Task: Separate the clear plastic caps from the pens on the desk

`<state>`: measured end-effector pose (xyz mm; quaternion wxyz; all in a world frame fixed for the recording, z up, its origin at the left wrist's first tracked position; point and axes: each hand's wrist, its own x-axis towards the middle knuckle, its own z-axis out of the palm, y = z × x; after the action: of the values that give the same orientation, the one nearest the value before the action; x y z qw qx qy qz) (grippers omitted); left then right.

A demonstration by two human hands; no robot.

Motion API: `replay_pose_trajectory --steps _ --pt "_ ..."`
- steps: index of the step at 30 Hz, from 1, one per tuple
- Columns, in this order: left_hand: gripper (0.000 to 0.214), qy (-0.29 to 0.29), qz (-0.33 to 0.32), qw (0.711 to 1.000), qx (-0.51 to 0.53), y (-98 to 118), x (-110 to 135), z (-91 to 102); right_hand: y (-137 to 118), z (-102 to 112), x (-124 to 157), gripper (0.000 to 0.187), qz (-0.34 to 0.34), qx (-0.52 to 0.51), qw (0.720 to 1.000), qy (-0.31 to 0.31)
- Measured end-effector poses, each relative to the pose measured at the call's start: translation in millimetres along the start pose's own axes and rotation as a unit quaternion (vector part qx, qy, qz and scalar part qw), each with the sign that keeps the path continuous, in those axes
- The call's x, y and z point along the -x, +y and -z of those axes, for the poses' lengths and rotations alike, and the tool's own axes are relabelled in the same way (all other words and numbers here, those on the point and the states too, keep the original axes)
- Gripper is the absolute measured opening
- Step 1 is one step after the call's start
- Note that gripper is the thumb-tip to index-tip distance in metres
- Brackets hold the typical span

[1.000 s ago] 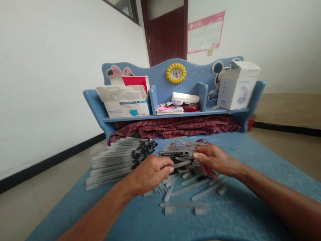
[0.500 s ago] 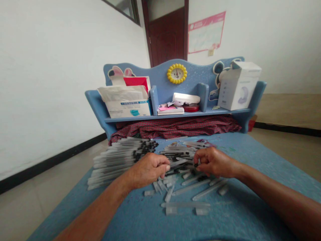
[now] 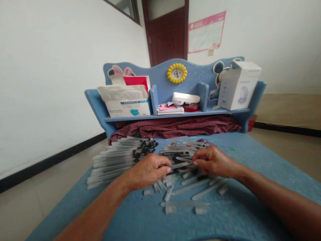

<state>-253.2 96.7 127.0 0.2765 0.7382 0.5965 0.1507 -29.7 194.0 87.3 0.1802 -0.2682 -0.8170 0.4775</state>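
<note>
Between my hands runs a translucent pen barrel (image 3: 180,165), nearly level above the pile. My left hand (image 3: 152,169) is closed in a pinch on its left end. The fingertips of my right hand (image 3: 209,161) are pinched together at its right end, and whatever small part they cover is hidden. Beneath and behind the hands lie loose black pen parts (image 3: 175,154) and clear barrels (image 3: 192,187). Short clear caps (image 3: 171,210) are scattered nearer to me. Left of my left hand, a stack of barrels with black ends (image 3: 112,164) lies side by side.
The blue table (image 3: 140,217) has a raised shelf (image 3: 179,114) at its back. On the shelf stand a mask box (image 3: 125,105), a red round tin (image 3: 191,107) and a white box (image 3: 238,88). A red checked cloth (image 3: 175,127) lies bunched underneath.
My right hand has moved slightly left, bringing its fingertips to the right end of the barrel. The black piece seen in its fingers before is now hidden. My left hand has barely moved.
</note>
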Motion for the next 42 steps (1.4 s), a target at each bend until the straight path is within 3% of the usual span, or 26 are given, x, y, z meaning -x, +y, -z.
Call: replay_pose_trajectory --steps 7,10,14,20,23,27,30,33,37,42 --pt "0.029 0.0 0.097 0.994 0.04 -38 17 52.1 10 35 -2 0.022 -0.016 -0.022 1.0 0.005" --pt "0.027 0.053 0.119 0.991 0.014 -46 20 61.2 11 36 -2 0.02 -0.018 -0.005 1.0 0.013" --pt "0.027 0.143 0.095 0.985 -0.004 -39 12 46.3 9 27 -4 0.019 -0.028 0.053 0.997 0.043" --pt "0.024 0.101 0.011 0.992 -0.079 -17 1 14.2 8 25 -5 0.02 0.039 0.233 0.968 0.085" --pt "0.023 0.083 -0.052 0.988 -0.116 -7 2 2.6 1 19 0 0.027 0.075 0.258 0.958 0.097" --pt "0.022 0.07 -0.151 0.973 -0.162 9 5 -12.4 -14 1 6 0.029 0.132 0.24 0.961 0.051" --pt "0.019 0.058 -0.182 0.966 -0.175 16 7 -16.0 -19 -8 9 0.024 0.159 0.238 0.958 0.006" --pt "0.017 0.049 -0.153 0.974 -0.16 13 10 -6.2 -18 -6 10 0.024 0.141 0.215 0.966 0.013" --pt "0.024 0.047 -0.048 0.993 -0.095 2 14 14.0 -14 4 9 0.025 0.117 0.164 0.978 0.055" --pt "0.027 0.026 -0.012 1.0 -0.004 -1 13 15.7 -15 7 8 0.021 0.113 0.187 0.976 0.017"
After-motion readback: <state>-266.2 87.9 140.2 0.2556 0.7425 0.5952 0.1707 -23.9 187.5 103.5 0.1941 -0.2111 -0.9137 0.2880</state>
